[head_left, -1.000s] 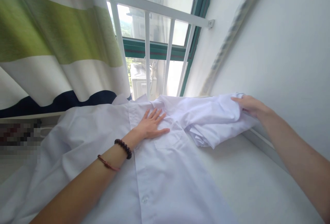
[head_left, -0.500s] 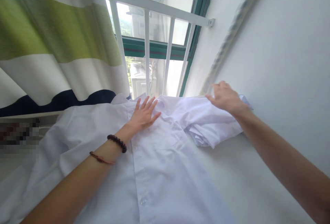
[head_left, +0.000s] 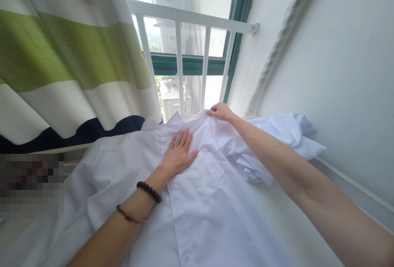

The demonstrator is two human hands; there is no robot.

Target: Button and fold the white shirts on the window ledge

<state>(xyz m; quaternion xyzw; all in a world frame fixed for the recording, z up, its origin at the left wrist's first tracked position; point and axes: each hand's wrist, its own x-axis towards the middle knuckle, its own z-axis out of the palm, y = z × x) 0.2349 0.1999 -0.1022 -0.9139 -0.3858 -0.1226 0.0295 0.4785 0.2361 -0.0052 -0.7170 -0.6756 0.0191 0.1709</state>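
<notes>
A white button-up shirt (head_left: 203,209) lies spread out, its buttoned front facing up and its collar at the far end by the window. My left hand (head_left: 179,152) rests flat on the upper chest, fingers stretched out beside the pocket (head_left: 209,168). At the far shoulder, my right hand (head_left: 220,112) pinches the fabric and lifts it slightly. The sleeve on that side (head_left: 277,129) lies bunched and creased toward the wall, partly hidden behind my right forearm.
A striped green, white and navy curtain (head_left: 92,53) hangs at the left. White railing bars (head_left: 179,53) stand before the green-framed window. A white wall (head_left: 344,74) rises on the right, with a patterned strip (head_left: 273,53) on it. A pale surface (head_left: 295,222) shows beside the shirt.
My right hand has moved left from above the sleeve to the shirt's shoulder and taken hold of it. My left hand stays flat on the chest. The view has shifted slightly.
</notes>
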